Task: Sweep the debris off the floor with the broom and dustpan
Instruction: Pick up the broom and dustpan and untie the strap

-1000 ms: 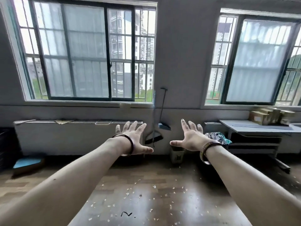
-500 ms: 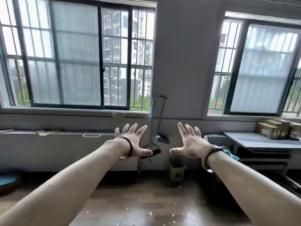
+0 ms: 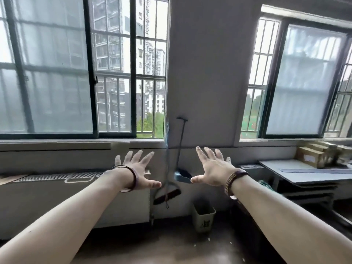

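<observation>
A broom (image 3: 167,195) with a dark bristle head and thin pole hangs against the wall between the two windows. Beside it a blue dustpan (image 3: 182,176) with a long dark handle leans on the same wall. My left hand (image 3: 136,168) and my right hand (image 3: 214,168) are stretched forward with fingers spread, palms facing away, holding nothing. The broom and dustpan lie between the two hands, farther off at the wall. A few white debris flecks (image 3: 209,239) show on the brown floor near the bin.
A small pale waste bin (image 3: 203,216) stands on the floor below the dustpan. A white radiator cover (image 3: 57,197) runs along the wall at left. A grey table (image 3: 312,174) with cardboard boxes (image 3: 310,157) stands at right.
The view has moved closer to the wall and tilted up, so most of the littered floor has dropped out of sight. Both hands stay spread and outstretched.
</observation>
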Tool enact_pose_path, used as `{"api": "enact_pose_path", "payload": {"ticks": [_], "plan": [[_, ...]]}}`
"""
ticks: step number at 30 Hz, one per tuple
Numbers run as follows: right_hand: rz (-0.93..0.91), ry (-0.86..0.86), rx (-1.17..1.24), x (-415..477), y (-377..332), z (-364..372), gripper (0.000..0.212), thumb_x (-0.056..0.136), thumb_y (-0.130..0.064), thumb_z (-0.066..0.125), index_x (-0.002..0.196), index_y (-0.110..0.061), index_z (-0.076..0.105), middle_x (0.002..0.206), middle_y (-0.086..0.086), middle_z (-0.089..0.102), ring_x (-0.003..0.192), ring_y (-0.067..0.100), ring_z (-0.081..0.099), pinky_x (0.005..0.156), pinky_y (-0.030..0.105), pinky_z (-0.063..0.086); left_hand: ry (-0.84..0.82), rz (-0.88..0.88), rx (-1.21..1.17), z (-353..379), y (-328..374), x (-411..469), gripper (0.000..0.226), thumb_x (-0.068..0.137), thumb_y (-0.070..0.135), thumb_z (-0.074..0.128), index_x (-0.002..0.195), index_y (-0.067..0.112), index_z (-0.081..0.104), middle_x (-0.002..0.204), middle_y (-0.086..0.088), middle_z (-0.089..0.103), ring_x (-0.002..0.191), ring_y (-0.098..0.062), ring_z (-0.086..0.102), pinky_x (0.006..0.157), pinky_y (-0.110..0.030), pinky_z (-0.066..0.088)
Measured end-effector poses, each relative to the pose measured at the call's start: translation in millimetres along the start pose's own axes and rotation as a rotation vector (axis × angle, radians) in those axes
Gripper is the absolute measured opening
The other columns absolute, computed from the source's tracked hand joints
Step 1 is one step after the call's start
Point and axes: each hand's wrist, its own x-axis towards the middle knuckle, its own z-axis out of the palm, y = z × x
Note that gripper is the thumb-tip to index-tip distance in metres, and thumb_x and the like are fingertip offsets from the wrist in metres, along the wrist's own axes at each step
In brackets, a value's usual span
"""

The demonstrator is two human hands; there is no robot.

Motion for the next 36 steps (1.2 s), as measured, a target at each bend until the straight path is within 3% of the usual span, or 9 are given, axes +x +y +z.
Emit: {"api": "enact_pose_path", "payload": {"ticks": [8,17,24,36], "plan": [[0.077,0.016,0.040,118,31,9,0.106,0.077,-0.065,0.059,0.150,-0.032,-0.011,0.159,-0.003,-0.006,0.146,0.032,-0.007,0.113,0.061,0.011,0.041,0.022,-0.011,7,0,121,0.101,0.070,0.079,0.047,0.143,0.049,-0.016,0.158,0.008,-0.017,0.145,-0.020,-0.018,0.116,-0.051,-0.011],[-0.009,-0.010,0.125,298,69,37,0.102,0.081,-0.065,0.055,0.149,-0.033,-0.013,0.159,-0.005,-0.012,0.146,0.028,-0.011,0.116,0.057,0.011,0.067,-0.034,0.048,7,12,282,0.102,0.069,0.080,0.047,0.144,0.046,-0.014,0.158,0.007,-0.014,0.145,-0.023,-0.018,0.115,-0.055,-0.009],[-0.021,-0.044,0.211,438,113,35,0.099,0.084,-0.059,0.057,0.151,-0.027,-0.009,0.159,0.002,-0.007,0.145,0.033,-0.002,0.117,0.043,0.013,0.051,-0.086,0.033,6,31,406,0.098,0.073,0.077,0.048,0.145,0.045,-0.010,0.158,0.007,-0.014,0.145,-0.025,-0.017,0.113,-0.056,-0.009],[0.045,-0.131,0.179,599,159,102,0.097,0.085,-0.060,0.055,0.150,-0.030,-0.010,0.159,-0.002,-0.009,0.146,0.031,-0.004,0.116,0.048,0.020,0.024,-0.141,0.034,18,19,589,0.099,0.072,0.077,0.049,0.145,0.045,-0.009,0.159,0.005,-0.011,0.146,-0.024,-0.015,0.114,-0.056,-0.008]]}}
